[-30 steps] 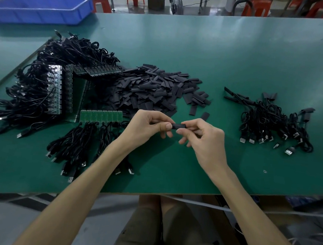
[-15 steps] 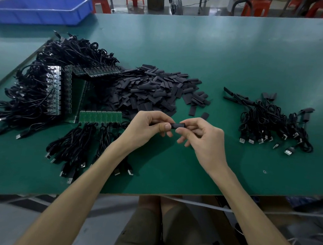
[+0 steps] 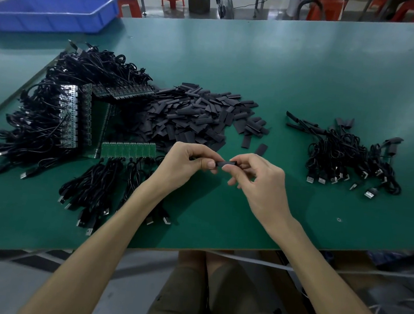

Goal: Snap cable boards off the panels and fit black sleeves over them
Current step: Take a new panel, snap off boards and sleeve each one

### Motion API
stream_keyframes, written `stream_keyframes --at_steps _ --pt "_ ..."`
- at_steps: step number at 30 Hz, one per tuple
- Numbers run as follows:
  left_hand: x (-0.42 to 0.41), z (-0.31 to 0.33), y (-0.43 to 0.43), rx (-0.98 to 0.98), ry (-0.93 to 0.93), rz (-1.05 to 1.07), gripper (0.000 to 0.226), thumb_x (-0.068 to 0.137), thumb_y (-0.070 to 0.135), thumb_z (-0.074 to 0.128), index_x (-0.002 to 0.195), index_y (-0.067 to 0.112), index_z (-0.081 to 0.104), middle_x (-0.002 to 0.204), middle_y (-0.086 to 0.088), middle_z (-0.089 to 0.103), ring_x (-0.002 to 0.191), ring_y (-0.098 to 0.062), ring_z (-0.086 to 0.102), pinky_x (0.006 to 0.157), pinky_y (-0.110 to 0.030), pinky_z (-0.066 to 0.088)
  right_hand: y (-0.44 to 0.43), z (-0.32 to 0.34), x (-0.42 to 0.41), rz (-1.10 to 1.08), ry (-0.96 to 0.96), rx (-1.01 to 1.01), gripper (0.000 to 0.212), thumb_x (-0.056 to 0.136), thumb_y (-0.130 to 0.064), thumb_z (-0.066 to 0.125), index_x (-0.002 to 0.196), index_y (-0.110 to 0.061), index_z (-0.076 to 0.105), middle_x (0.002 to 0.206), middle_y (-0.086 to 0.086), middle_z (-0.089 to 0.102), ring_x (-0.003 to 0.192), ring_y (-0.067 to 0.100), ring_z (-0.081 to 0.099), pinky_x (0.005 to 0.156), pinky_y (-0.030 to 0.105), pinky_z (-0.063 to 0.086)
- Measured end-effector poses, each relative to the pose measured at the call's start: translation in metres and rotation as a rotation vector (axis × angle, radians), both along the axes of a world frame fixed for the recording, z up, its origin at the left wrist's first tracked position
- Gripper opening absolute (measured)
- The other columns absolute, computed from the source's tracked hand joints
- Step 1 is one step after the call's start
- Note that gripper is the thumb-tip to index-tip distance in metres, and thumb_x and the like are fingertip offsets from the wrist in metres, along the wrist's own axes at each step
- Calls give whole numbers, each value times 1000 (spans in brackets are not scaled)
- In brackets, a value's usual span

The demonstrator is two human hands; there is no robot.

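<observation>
- Mostly hidden, the sleeve [image 3: 221, 163] shows only as a short, flat, matte black stub between two hands; whether a board is inside cannot be told.
- The left grip [image 3: 185, 162] pinches the sleeve's left end, thumb on top and fingers curled under.
- The right grip [image 3: 261, 184] pinches the right end between thumb and forefinger, with its other fingers loosely curled.
- Both hold the sleeve above the table [image 3: 296, 72], near the middle of its near edge.
- The sleeve pile [image 3: 199, 116], a heap of flat black rectangular strips, lies mid-table just beyond the hands; two loose strips [image 3: 261, 149] lie at its right.
- A green panel [image 3: 129, 150], a row of small boards, lies just left of the left grip; its black cables [image 3: 90, 191] trail to the near edge and end in metal plugs.
- More panels [image 3: 74, 117] are stacked toward the left edge, half buried in a cable tangle [image 3: 56, 93]; their parts are too small to make out.
- A smaller bundle [image 3: 351, 157] of glossy black cables lies toward the right edge, silver plugs facing the near edge.
- A blue plastic bin [image 3: 53, 13] sits at the far left corner, cut off by the frame.
</observation>
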State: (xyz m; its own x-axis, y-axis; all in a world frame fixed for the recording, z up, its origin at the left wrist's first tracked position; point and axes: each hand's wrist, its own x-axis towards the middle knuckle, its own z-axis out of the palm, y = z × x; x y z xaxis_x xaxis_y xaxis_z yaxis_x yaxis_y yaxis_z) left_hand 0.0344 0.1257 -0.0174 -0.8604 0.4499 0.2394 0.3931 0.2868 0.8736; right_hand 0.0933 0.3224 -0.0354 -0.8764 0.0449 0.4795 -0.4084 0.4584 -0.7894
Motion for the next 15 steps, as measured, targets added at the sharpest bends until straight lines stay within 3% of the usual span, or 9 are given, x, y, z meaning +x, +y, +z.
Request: stream_keyframes --at_steps 5,15 --pt "-1 0 -1 37 -35 -13 15 90 3 72 98 15 77 80 -1 77 78 -13 72 80 -25 56 0 1 0 30 -24 -67 11 89 -15 79 97 -12 72 82 -4 72 66 7 73 57 25 58" --pt "-2 0 -2 85 -78 -26 12 87 8 75 96 16 78 82 -4 78 79 -15 73 80 -25 56 2 1 0 58 -64 -105 13 89 -14 80 98 -8 72 77 -7 74 64 8 74 56 20 56"
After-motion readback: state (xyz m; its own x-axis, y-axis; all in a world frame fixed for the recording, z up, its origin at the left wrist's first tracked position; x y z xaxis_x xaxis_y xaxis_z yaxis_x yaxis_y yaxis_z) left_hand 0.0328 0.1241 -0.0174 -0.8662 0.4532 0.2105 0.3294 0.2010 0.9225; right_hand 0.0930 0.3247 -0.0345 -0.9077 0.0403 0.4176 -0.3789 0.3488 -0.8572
